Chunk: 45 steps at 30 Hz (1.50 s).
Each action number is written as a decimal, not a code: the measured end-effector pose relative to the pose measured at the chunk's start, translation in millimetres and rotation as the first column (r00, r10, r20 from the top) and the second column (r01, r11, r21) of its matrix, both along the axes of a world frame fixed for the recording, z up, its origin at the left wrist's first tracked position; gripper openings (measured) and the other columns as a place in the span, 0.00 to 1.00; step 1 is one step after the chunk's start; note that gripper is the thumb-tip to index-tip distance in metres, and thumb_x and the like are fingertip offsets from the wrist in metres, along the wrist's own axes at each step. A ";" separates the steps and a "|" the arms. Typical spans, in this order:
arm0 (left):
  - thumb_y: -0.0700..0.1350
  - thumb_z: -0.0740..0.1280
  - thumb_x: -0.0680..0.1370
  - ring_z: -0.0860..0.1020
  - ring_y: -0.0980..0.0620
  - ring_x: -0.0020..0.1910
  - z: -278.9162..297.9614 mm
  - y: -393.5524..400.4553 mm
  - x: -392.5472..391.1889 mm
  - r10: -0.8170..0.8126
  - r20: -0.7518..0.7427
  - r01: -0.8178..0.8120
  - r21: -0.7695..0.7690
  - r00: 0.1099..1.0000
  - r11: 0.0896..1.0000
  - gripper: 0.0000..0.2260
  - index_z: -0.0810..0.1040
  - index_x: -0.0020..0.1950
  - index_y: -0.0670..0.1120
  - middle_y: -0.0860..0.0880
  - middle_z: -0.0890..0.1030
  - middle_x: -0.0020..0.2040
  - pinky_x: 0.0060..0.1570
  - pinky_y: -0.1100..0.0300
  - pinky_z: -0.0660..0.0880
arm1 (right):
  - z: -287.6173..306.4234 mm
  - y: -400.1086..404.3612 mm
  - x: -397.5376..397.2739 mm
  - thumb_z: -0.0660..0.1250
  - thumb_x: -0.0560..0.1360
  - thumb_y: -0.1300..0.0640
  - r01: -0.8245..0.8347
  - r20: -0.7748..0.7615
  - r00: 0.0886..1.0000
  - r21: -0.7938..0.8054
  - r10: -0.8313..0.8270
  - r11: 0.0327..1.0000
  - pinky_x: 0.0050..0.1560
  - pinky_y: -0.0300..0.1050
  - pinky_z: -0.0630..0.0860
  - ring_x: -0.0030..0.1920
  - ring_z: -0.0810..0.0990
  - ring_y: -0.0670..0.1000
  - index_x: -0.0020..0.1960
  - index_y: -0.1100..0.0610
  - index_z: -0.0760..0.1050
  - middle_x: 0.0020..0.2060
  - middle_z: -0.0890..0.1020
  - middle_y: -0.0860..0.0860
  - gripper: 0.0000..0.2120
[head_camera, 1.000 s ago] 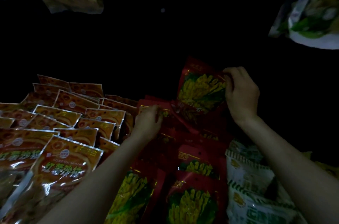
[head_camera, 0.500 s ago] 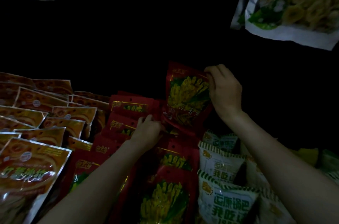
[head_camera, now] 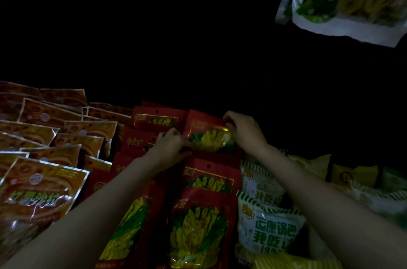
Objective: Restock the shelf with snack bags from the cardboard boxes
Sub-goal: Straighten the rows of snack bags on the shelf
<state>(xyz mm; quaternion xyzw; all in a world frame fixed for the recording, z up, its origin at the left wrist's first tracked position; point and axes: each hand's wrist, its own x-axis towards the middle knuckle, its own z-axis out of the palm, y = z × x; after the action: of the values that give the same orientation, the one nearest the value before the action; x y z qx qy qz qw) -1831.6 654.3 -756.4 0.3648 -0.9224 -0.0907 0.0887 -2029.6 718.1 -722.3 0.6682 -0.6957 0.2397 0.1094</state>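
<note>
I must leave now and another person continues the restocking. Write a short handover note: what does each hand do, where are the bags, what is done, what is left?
Right hand: grip on the top right corner of a red snack bag at the back of the red rows.
Left hand: fingers on that bag's left edge, steadying it.
Placed: red bags in overlapping rows, orange bags to the left, white-green bags to the right.
Done: the rows look mostly filled.
Left: seat this bag and let go. No cardboard box is in view, so remaining stock is unknown.
</note>
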 end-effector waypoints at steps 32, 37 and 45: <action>0.49 0.61 0.80 0.64 0.51 0.65 3.2 15.1 2.0 -0.021 -0.090 0.019 -0.021 0.996 1.000 0.14 0.75 0.65 0.50 0.54 0.73 0.63 0.65 0.54 0.57 | 1.9 4.5 17.0 0.56 0.78 0.68 0.217 -0.374 0.912 0.094 -0.168 0.972 0.38 0.45 0.66 0.50 0.79 0.58 0.68 0.55 0.67 0.53 0.78 0.57 0.20; 0.49 0.63 0.79 0.64 0.50 0.65 -2.1 10.7 13.9 -0.027 -0.129 0.024 -0.021 0.991 0.999 0.14 0.76 0.64 0.50 0.53 0.73 0.63 0.65 0.54 0.57 | 5.2 -6.1 11.7 0.60 0.78 0.65 0.022 -0.090 0.996 0.303 0.006 0.953 0.40 0.45 0.68 0.47 0.77 0.53 0.57 0.55 0.74 0.52 0.76 0.53 0.10; 0.44 0.66 0.78 0.66 0.45 0.70 -0.2 7.4 2.6 0.007 -0.192 0.010 0.087 0.981 0.996 0.13 0.78 0.61 0.46 0.47 0.67 0.71 0.67 0.56 0.63 | 5.4 14.6 1.0 0.68 0.75 0.61 -0.122 0.373 0.922 0.542 -0.108 0.832 0.43 0.39 0.75 0.51 0.77 0.54 0.64 0.61 0.71 0.57 0.76 0.55 0.18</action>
<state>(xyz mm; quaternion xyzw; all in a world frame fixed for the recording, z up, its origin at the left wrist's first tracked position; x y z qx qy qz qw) -1829.0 661.7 -756.6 0.3574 -0.9049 -0.1659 0.1609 -2028.5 732.7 -716.9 0.6124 -0.7402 0.1554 -0.2301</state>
